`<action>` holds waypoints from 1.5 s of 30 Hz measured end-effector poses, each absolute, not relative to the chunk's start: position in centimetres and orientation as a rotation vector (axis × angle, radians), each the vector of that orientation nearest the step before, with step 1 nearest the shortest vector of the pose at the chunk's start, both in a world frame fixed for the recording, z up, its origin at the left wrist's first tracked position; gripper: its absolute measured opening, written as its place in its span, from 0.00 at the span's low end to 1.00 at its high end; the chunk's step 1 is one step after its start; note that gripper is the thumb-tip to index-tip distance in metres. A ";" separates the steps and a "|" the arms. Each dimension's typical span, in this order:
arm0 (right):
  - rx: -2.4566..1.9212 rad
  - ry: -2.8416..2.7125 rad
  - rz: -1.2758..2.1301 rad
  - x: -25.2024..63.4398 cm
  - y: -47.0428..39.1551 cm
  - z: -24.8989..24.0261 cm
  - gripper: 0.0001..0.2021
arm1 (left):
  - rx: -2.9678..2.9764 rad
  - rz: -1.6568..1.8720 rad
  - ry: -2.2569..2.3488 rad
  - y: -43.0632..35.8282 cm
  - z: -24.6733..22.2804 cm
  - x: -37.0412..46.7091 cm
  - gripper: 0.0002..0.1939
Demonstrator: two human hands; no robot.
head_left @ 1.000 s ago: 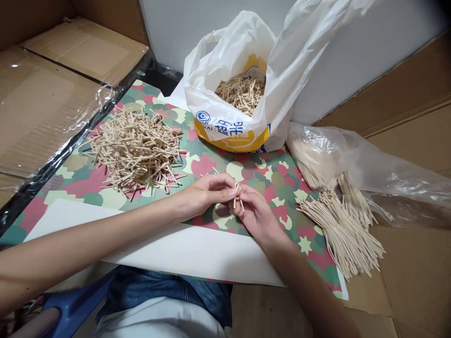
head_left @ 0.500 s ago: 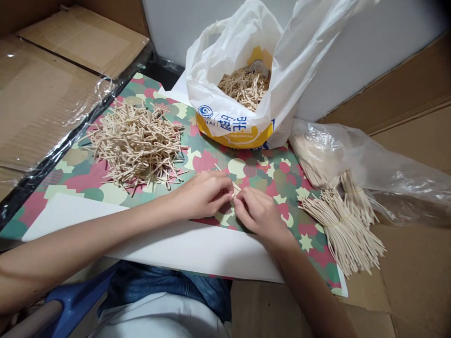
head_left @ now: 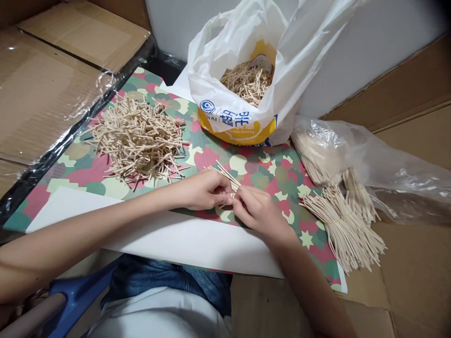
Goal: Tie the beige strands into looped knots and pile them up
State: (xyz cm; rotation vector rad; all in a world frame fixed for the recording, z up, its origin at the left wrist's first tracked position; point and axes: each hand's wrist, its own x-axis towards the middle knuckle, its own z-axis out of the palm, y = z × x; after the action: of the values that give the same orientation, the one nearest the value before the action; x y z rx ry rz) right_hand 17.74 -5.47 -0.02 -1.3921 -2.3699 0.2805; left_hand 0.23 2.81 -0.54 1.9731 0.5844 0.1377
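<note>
Thin beige strands [head_left: 227, 174] stick out past the fingers of my left hand [head_left: 207, 190], which is closed on them in a pinch. The fingertips of my right hand [head_left: 255, 209] meet those of the left and grip the same strands at their near end. What the fingertips press together is mostly hidden. Left of the hands lies a heap of looped, knotted strands [head_left: 137, 141] on the patterned sheet [head_left: 211, 157]. Straight strands tied in bundles [head_left: 347, 227] lie to the right.
Behind my hands stands a white and yellow plastic bag [head_left: 239, 126] holding more looped pieces [head_left: 248, 82]. A clear plastic bag [head_left: 380, 150] lies at the right, over cardboard. Plastic-wrapped cardboard boxes [head_left: 52, 84] are at the left.
The strands between my hands now show more, fanning out beyond the left fingers. Both hands stay pinched together in nearly the same place. The view has shifted slightly.
</note>
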 end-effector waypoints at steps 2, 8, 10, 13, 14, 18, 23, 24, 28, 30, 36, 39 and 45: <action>-1.416 -2.379 0.310 17.7 -5.5 0.1 0.09 | 1.908 0.134 0.561 2.7 -0.6 0.2 0.14; -1.389 -2.422 0.235 17.9 -5.7 -0.1 0.09 | 1.786 0.139 0.523 2.5 -0.2 0.6 0.12; -1.424 -2.382 0.278 18.1 -5.7 0.1 0.09 | 1.731 0.184 0.520 2.6 -0.1 0.7 0.11; -1.539 -2.229 0.532 18.4 -5.6 0.5 0.07 | 1.659 0.202 0.513 2.9 0.1 0.7 0.11; -1.566 -2.180 0.640 18.5 -5.6 0.7 0.06 | 1.649 0.188 0.510 2.9 0.2 0.6 0.11; -1.532 -2.130 0.837 18.5 -5.6 1.1 0.07 | 1.626 0.127 0.520 2.9 0.5 0.5 0.10; -1.535 -2.064 0.810 18.1 -5.8 0.9 0.08 | 1.479 0.099 0.561 2.9 0.5 0.7 0.09; -1.546 -2.031 0.828 18.0 -5.9 0.9 0.07 | 1.449 0.100 0.565 2.9 0.5 0.8 0.09; -1.575 -1.889 0.890 18.0 -5.9 0.8 0.07 | 1.413 0.140 0.545 2.6 0.2 1.0 0.08; -1.583 -1.803 0.950 18.1 -5.8 0.6 0.08 | 1.468 0.273 0.547 2.2 0.0 1.0 0.08; -1.532 -1.569 1.174 18.7 -5.7 0.1 0.07 | 2.241 0.760 0.571 1.2 -0.1 0.8 0.07; -1.508 -1.515 1.220 18.7 -5.7 0.2 0.07 | 2.441 0.794 0.549 1.0 0.0 0.7 0.10; -1.474 -1.461 1.253 18.6 -5.7 0.1 0.07 | 2.458 0.811 0.583 0.6 -0.1 0.7 0.11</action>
State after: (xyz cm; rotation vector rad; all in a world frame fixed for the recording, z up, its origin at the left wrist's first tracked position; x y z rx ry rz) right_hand 18.64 -5.70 0.06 -1.4743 -1.4611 1.2530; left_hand 0.69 0.57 -0.13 2.4577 0.5826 0.8113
